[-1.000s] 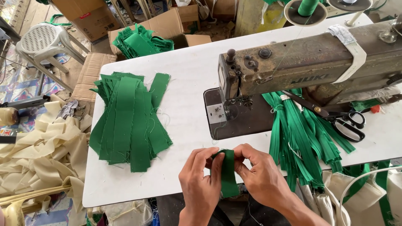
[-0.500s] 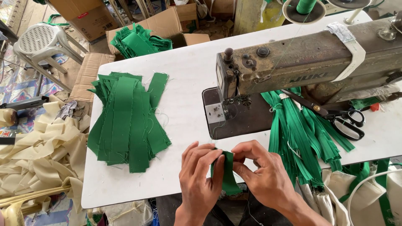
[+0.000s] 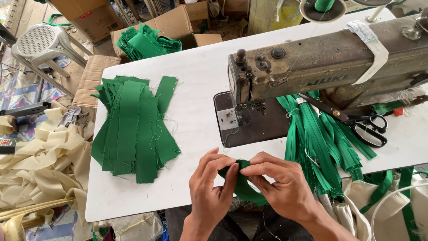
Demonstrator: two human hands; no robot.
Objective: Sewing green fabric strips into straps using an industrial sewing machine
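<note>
Hands are working together at the near edge of the white worktop (image 3: pixel 196 76), directly in front of the sewing machine (image 3: pixel 321 62). The left hand (image 3: pixel 209 192) and the right hand (image 3: pixel 281 187) are both pinching one green fabric strip (image 3: pixel 243 185), the grip of each being closed on it with fingertips meeting at its folded top end. The rest of the strip is hanging down between the wrists, past the worktop edge; its lower end is hidden.

To the left of the hands, well apart, a fanned pile of green strips (image 3: pixel 133 129) is lying flat on the worktop, loose threads showing along the edges. To the right, just beside the right hand, a bundle of green zippers (image 3: pixel 321 138) is trailing from under the machine arm and over the worktop edge. Black scissors (image 3: pixel 356 122) are resting on top of that bundle, blades pointing toward the machine. A spool of green thread (image 3: pixel 323 5) is standing behind the machine.

Beyond the far edge, a cardboard box (image 3: pixel 178 22) is holding more green pieces. On the floor to the left, a white plastic stool (image 3: pixel 42 42) is standing, and cream fabric strips (image 3: pixel 44 165) are lying in a heap
</note>
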